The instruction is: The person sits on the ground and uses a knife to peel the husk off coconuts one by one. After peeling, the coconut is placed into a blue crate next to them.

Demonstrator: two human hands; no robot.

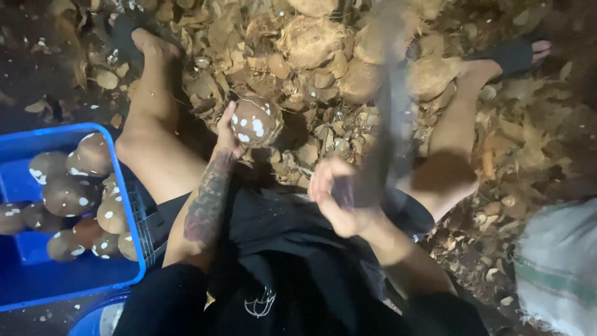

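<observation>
My left hand [229, 134] holds a round brown coconut [256, 121] with white chipped patches, out in front of my lap. My right hand [339, 196] grips the handle of a long dark blade [388, 106] that points up and away and is blurred by motion. The blade stands to the right of the coconut, apart from it. My bare legs spread to either side, and my feet in dark sandals rest on the husk pile.
A heap of coconut husks and unpeeled coconuts [311, 40] covers the ground ahead. A blue crate [134, 211] at my left holds several peeled coconuts [68, 196]. A white woven sack [556, 267] lies at the lower right.
</observation>
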